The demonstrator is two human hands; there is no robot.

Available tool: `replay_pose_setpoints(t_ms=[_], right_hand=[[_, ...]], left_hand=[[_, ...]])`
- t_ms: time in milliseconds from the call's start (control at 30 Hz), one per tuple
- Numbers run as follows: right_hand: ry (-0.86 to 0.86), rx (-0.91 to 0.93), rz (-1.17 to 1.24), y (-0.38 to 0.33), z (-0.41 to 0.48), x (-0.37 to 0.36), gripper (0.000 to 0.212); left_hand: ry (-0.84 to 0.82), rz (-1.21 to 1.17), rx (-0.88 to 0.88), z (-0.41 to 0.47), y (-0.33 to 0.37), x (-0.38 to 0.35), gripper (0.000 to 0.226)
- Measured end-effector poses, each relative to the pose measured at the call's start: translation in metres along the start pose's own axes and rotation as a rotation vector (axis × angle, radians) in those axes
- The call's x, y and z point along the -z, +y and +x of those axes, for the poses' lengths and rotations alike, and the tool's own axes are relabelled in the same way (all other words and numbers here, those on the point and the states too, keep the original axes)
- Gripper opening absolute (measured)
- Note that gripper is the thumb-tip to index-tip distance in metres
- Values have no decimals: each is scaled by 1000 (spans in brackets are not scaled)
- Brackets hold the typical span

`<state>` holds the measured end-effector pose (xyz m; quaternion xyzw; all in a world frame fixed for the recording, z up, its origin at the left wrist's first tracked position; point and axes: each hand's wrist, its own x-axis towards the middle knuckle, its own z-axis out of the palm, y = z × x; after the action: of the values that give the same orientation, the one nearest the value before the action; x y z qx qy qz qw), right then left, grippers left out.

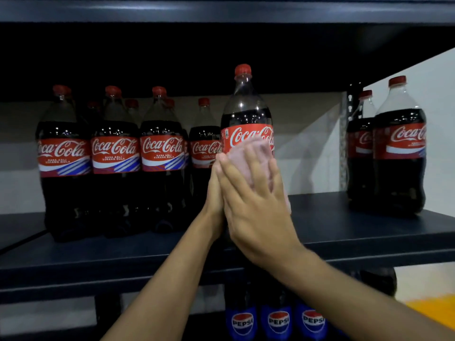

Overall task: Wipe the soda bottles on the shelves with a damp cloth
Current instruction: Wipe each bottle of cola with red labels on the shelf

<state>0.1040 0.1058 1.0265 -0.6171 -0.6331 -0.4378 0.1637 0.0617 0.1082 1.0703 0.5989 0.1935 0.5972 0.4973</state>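
A dark shelf [344,232] against a white wall [307,143] carries cola bottles [114,153]; one bottle [246,114] stands forward at its middle. The right hand [256,205], fingers spread flat, presses a cloth [248,153] on it; I cannot tell the left hand [214,193]'s grip.

Dim, soft-focus, wide-angle edge bowing

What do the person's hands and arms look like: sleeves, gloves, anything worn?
No gloves or rings visible on the left hand or right hand. The left forearm and right forearm are uncovered to the frame edge: no sleeve, watch or bracelet in view. Blur hides fine detail.
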Motion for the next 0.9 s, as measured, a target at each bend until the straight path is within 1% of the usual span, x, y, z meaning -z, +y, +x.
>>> replay_pose_setpoints(t_ms=[33, 67, 100, 133, 200, 300, 400, 467, 533, 567, 667, 733, 767, 800, 833, 900], right_hand=[[175, -29, 209, 13, -18, 12, 56], [326, 60, 303, 22, -36, 11, 59], [467, 105, 393, 31, -49, 3, 61], [499, 117, 398, 35, -56, 0, 61], [510, 150, 425, 32, -46, -2, 57], [578, 44, 592, 37, -8, 16, 54], [583, -31, 716, 55, 36, 40, 63], [557, -84, 907, 68, 66, 59, 66], [524, -95, 1043, 82, 91, 75, 63], [504, -83, 1074, 89, 98, 81, 61], [475, 2, 1082, 98, 102, 86, 56], [495, 23, 1089, 98, 94, 81, 55], [519, 22, 1061, 94, 87, 75, 55], [547, 26, 1009, 88, 79, 69, 56], [567, 41, 948, 80, 68, 62, 56], [577, 58, 856, 65, 48, 49, 59]], left_hand=[[21, -96, 36, -1, 2, 18, 59], [31, -161, 49, 4, 4, 24, 65], [31, -166, 41, 5, 6, 25, 68], [-7, -205, 65, 7, 5, 19, 69], [-18, -195, 63, 8, 2, 17, 69], [-57, -191, 22, 5, -1, 25, 65], [-46, -186, -20, 3, 0, 21, 63], [-14, -235, 9, 7, 2, 21, 64], [-8, -182, 62, 5, 6, 21, 70], [-2, -153, 88, 4, 9, 23, 69], [15, -26, 192, -1, 21, 35, 65], [21, 17, 220, -6, 29, 37, 74], [40, 1, 198, -7, 28, 35, 78], [63, -24, 160, -10, 29, 29, 76], [112, -26, 101, -12, 25, 23, 71], [159, 20, -20, -14, 16, 13, 55]])
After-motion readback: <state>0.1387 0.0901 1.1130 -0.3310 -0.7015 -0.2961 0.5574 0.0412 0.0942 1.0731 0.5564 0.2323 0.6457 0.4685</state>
